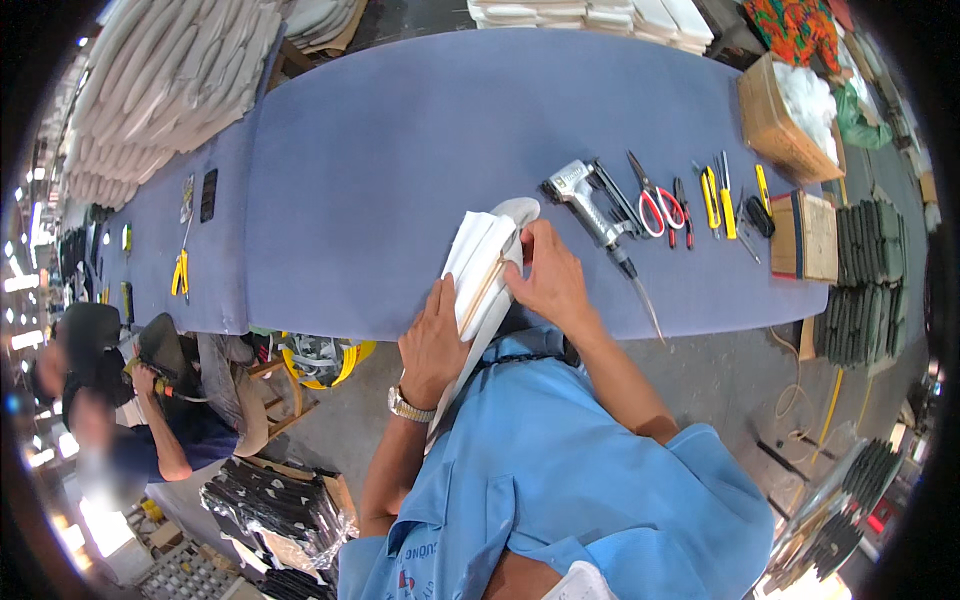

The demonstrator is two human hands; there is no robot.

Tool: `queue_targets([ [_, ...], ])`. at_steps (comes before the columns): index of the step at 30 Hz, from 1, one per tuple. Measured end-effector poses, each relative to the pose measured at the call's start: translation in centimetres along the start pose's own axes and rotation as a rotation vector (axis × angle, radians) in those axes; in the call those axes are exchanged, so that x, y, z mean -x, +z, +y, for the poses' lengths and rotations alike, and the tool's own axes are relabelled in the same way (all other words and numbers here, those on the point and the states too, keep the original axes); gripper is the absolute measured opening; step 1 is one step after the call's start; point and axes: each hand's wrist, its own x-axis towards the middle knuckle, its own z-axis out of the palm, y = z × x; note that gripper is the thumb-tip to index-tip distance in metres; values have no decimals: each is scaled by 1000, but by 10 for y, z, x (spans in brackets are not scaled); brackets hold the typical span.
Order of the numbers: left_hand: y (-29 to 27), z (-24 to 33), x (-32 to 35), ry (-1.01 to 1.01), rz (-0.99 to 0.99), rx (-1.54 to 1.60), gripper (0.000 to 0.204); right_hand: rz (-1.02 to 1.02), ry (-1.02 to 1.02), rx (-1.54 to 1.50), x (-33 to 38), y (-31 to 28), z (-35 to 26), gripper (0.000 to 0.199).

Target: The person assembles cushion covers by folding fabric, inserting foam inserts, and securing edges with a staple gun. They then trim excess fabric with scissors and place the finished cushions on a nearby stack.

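Note:
A long, narrow padded piece [474, 246], white on its upper face with grey fabric along its edge, leans from my lap onto the table's front edge. A thin tan strip runs lengthwise along it. My left hand [432, 345], with a metal watch at the wrist, grips its near left side. At the right side, toward the far end, my right hand [548, 275] pinches the grey fabric edge between bent fingers and thumb. Right of my hands lies a silver staple gun [592, 205] with its air hose. Beyond it are red-handled scissors [660, 208].
Pliers, cutters and yellow-handled tools [728, 205] lie on the blue-covered table [380, 150]. A carton of white stuffing [775, 120] and a wooden box [805, 235] stand at its right. White padded pieces [170, 90] are stacked far left. A co-worker [170, 400] sits left, near a yellow bucket [325, 360].

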Motion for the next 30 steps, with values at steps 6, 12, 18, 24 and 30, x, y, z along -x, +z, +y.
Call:
queue_targets([
  [6, -10, -3, -5, 68, -65, 5, 85, -26, 81, -170, 0, -3, -1, 27],
  [12, -36, 16, -30, 291, 78, -4, 89, 33, 115, 72, -5, 5, 0, 24],
  [18, -8, 10, -79, 599, 112, 185, 88, 142, 77, -289, 7, 4, -5, 22],
  [24, 20, -1, -80, 445, 166, 234, 83, 63, -11, 145, 6, -9, -30, 24],
  [30, 18, 0, -78, 435, 163, 211, 78, 78, -29, -115, 15, -2, -3, 15],
])
